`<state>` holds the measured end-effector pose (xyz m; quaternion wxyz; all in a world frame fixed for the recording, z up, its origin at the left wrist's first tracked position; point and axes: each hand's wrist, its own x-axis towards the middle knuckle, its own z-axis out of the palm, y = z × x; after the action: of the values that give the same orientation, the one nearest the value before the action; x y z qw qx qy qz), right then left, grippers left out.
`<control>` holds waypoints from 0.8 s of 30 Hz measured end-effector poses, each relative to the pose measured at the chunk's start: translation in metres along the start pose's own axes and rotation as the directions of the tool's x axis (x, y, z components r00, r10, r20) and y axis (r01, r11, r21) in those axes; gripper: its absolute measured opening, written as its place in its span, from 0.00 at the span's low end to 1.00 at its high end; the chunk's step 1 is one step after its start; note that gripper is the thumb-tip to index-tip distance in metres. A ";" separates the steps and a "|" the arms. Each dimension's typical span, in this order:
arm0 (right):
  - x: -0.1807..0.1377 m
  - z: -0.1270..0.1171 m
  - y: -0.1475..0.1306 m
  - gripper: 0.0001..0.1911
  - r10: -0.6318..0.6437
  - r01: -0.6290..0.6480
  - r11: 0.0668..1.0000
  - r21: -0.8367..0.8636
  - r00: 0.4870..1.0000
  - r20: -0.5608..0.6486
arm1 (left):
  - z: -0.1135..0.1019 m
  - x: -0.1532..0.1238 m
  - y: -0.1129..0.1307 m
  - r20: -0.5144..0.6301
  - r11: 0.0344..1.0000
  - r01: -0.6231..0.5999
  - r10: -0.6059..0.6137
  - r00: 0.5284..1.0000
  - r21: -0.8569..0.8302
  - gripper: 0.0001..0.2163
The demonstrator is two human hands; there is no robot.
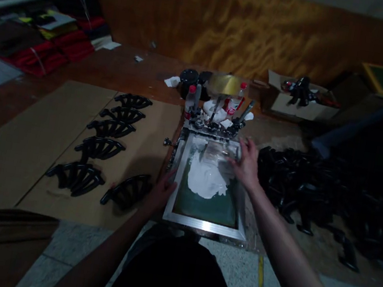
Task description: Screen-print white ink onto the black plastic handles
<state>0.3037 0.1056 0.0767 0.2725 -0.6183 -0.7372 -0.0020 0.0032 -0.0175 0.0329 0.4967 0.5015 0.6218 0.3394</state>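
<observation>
Metal-framed screen lies flat in front of me on the surface, white paste across the upper half of its green mesh. Left hand: fingers touching the left rail; can't tell if they grip it. Right hand: fingers partly spread, thumb by the right end of a pale flat scraper on the mesh; blur, so I can't tell if they close on it.

Handling, my guess: frame stiff, fairly light, take it by the side rails; mesh taut and easily damaged, don't press fingers in. Scraper light and stiff, slippery where paste gets on it; hold its upper edge. Paste soft, smeary.

Counts: one screen, one scraper, six black ribbed pieces on cardboard at left, two red-capped bottles, one open box. Black pile at right: too tangled to count.
</observation>
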 end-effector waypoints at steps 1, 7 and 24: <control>0.006 0.003 -0.020 0.32 -0.061 0.062 0.998 -0.017 0.995 0.084 | 0.004 0.004 -0.010 -0.001 1.000 0.008 -0.008 1.000 0.018 0.29; -0.018 0.010 -0.084 0.10 -0.099 0.198 0.975 -0.100 0.792 0.602 | 0.009 0.020 -0.032 0.024 0.993 0.035 -0.038 0.999 0.116 0.27; -0.076 0.007 -0.068 0.14 -0.438 0.409 0.894 0.183 0.708 0.554 | 0.010 0.015 -0.029 0.004 0.997 0.066 -0.066 0.998 -0.027 0.29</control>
<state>0.2451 0.0229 0.0625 0.0406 -0.3963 -0.9062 0.1419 0.0040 -0.0116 -0.0005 0.5154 0.4745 0.6325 0.3304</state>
